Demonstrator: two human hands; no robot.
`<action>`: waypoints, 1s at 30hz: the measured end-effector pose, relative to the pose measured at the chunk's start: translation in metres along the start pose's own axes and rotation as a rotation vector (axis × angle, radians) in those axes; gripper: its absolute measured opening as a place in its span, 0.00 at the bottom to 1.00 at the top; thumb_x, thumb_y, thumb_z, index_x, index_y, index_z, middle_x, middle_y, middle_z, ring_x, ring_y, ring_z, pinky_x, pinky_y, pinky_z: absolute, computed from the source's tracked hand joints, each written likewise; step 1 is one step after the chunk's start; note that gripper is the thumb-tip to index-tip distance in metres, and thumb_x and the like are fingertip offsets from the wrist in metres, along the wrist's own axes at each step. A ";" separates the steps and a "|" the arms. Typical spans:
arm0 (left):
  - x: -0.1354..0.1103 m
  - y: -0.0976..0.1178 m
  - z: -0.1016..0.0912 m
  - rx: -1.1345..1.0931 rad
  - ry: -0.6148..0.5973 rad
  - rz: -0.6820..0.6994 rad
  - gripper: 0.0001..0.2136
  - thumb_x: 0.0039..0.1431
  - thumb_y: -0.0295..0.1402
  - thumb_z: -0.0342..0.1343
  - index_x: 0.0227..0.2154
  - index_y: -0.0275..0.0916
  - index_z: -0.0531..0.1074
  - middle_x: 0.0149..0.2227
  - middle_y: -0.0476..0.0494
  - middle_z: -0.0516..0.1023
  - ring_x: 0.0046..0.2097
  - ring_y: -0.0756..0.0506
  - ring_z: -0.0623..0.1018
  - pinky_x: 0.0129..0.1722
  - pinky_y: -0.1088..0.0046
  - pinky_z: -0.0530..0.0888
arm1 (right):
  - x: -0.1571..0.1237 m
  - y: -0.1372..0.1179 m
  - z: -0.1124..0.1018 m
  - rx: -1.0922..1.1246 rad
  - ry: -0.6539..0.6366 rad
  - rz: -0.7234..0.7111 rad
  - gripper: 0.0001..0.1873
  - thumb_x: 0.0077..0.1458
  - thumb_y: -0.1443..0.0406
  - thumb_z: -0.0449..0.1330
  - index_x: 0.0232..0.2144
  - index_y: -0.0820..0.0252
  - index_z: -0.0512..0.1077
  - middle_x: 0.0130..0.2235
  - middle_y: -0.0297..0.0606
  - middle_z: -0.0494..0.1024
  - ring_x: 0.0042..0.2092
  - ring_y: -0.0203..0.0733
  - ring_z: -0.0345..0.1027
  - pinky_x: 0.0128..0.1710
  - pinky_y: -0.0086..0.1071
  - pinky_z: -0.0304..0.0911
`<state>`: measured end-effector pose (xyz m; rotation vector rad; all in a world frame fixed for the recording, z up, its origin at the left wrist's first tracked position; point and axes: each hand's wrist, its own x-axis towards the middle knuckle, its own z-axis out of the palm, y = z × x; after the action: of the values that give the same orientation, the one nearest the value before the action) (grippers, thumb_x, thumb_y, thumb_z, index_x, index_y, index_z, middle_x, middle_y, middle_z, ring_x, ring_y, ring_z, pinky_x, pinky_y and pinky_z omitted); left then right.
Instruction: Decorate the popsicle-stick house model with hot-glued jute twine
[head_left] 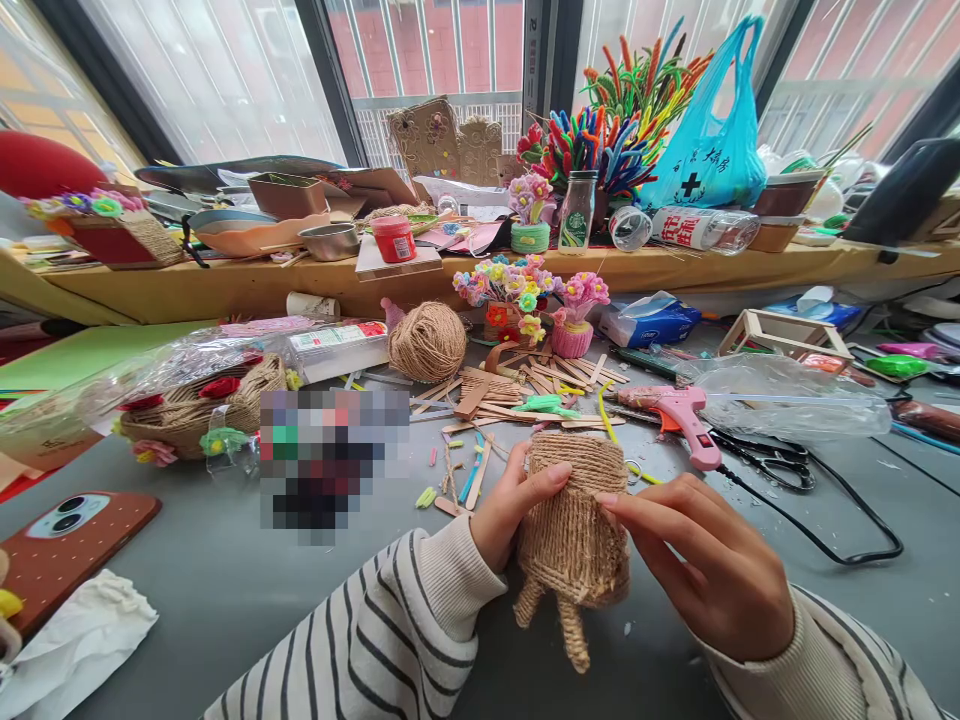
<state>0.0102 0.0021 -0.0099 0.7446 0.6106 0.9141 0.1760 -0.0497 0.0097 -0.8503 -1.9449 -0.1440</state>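
Here, jute-wrapped piece: The twine-covered form [574, 540] sits between two hands, nearer the wearer than the ball of jute twine [427, 342] and to its right; its long axis runs roughly toward and away from the wearer, the broad end facing the windows, two wrapped legs [572, 635] pointing back at the wearer.
Left hand: The left hand [514, 505] grips the form's side, thumb pressed across the front.
Right hand: The right hand [712, 560], fingers bent, sets its fingertips against the opposite side; whether they pinch a strand cannot be told.
Gray tabletop: On the table [202, 570], wooden craft sticks [495, 395] spread just right of the twine ball; a pink hot glue gun [686, 415] and black-handled scissors [772, 465] lie farther right of it.
Window ledge: Behind the ball, the cloth-covered ledge [285, 285] carries bundled pipe cleaners [577, 150] and a turquoise plastic bag [709, 140], both to its right.
Windows: Dark-framed panes [435, 50] rise beyond the ball.
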 end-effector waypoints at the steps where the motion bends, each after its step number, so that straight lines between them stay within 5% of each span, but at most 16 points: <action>1: 0.000 0.000 -0.001 0.002 0.000 0.000 0.29 0.40 0.39 0.66 0.46 0.36 0.62 0.39 0.42 0.77 0.45 0.39 0.76 0.46 0.65 0.70 | 0.000 0.000 0.000 -0.001 -0.005 0.002 0.19 0.52 0.77 0.55 0.45 0.58 0.71 0.28 0.35 0.75 0.29 0.33 0.65 0.28 0.27 0.64; 30: -0.009 0.007 0.009 0.133 0.004 0.056 0.34 0.35 0.41 0.68 0.46 0.40 0.59 0.44 0.40 0.74 0.49 0.37 0.73 0.50 0.61 0.68 | 0.000 -0.001 -0.001 0.000 -0.030 0.000 0.17 0.53 0.78 0.54 0.44 0.61 0.71 0.28 0.36 0.73 0.29 0.33 0.63 0.28 0.27 0.63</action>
<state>0.0091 -0.0060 0.0022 0.8829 0.6615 0.9334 0.1758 -0.0505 0.0106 -0.8568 -1.9730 -0.1325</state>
